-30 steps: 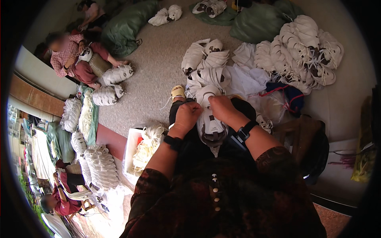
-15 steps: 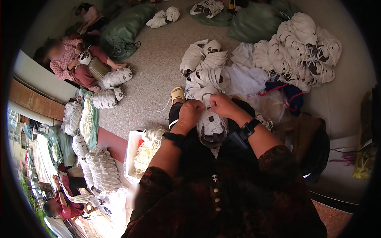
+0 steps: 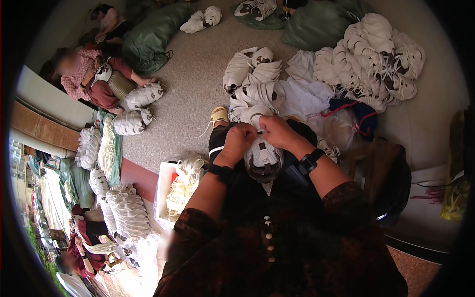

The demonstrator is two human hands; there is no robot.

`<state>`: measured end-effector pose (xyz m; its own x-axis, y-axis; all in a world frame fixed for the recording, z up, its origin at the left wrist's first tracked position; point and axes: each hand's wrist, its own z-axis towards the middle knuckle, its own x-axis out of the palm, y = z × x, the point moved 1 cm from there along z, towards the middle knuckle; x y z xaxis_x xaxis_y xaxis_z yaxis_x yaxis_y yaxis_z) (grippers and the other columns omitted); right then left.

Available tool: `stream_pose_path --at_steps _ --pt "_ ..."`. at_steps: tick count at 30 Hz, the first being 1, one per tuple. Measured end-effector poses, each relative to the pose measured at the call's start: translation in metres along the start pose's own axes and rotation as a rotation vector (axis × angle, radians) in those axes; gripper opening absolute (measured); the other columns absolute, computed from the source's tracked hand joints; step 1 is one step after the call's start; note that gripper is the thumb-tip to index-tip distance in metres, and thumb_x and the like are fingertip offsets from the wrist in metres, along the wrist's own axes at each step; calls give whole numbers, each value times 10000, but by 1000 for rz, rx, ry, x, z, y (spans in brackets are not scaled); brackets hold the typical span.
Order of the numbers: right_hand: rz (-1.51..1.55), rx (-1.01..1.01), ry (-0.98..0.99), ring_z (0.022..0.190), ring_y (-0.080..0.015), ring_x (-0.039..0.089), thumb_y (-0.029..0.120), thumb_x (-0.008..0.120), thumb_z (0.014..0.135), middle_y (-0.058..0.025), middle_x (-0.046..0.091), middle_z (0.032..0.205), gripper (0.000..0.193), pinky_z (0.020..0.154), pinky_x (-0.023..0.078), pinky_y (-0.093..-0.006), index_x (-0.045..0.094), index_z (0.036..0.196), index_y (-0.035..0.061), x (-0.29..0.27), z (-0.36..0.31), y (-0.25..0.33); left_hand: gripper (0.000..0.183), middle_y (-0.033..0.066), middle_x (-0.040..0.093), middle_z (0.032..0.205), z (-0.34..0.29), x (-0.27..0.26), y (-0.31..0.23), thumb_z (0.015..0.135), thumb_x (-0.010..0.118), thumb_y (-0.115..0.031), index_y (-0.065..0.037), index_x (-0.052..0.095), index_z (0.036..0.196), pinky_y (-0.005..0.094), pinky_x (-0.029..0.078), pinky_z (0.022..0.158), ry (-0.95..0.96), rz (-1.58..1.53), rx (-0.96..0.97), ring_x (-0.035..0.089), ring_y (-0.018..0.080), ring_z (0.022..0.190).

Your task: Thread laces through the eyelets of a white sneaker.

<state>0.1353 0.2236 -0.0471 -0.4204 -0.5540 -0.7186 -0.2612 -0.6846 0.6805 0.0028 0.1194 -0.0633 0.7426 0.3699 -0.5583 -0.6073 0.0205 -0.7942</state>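
A white and grey shoe (image 3: 263, 157) with a dark brown heel part rests between my knees, its heel toward me. Over its front part, my left hand (image 3: 240, 142) is closed in a pinch. My right hand (image 3: 278, 133) pinches from the other side, fingertips almost meeting the left ones. A small dark piece shows between the two sets of fingertips; it is too small to name. Just beyond my hands, a stack of nested white shoes (image 3: 256, 94) runs away along the floor.
At my left stands a white box (image 3: 162, 195) of cream laces (image 3: 184, 185). White shoes (image 3: 368, 64) are heaped at the far right, near a dark blue bag (image 3: 357, 116). Green sacks (image 3: 316, 27) lie at the back. Several people sit at the left among bundled shoes (image 3: 126, 210).
My hands stay over the shoe and shift only slightly. The small dark piece between the fingertips now shows more plainly. The whole view has moved a little.
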Motion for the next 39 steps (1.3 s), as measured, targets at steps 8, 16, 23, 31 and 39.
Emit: stream_pose_path --at_steps 8,16,23,31,39 --pt "-322 -126 -8 696 -349 582 46 620 678 -157 564 686 112 617 459 -439 524 732 30 -1 5 -2 100 134 626 698 3 1 -4 722 655 -71 0 604 770 320 478 627 2 28 -111 622 253 659" --pt "-477 -227 192 771 -360 598 55 564 713 -181 604 760 60 672 472 -428 581 766 35 -27 5 -2 161 67 584 663 1 -8 -1 749 685 -129 3 600 783 275 454 575 129 -49 -189 549 143 598" --pt "91 -83 -29 705 -377 562 66 574 705 -176 572 714 85 643 440 -420 529 735 1 -21 -11 -17 196 80 605 673 -3 -9 2 739 702 -160 5 618 802 281 461 600 155 -118 -282 564 156 618" --pt "-565 -103 -31 724 -366 589 29 527 685 -182 596 715 72 656 475 -442 593 715 30 -52 -20 -26 117 44 591 639 -32 -66 13 735 688 -111 0 660 761 266 446 580 173 -101 -287 537 118 592" --pt "-945 292 -514 740 -394 585 2 504 694 -238 598 777 117 664 467 -458 602 754 -15 -305 -129 -117 72 -12 585 598 -116 -218 30 756 689 -88 -16 677 755 208 378 489 -50 -160 -553 468 58 512"
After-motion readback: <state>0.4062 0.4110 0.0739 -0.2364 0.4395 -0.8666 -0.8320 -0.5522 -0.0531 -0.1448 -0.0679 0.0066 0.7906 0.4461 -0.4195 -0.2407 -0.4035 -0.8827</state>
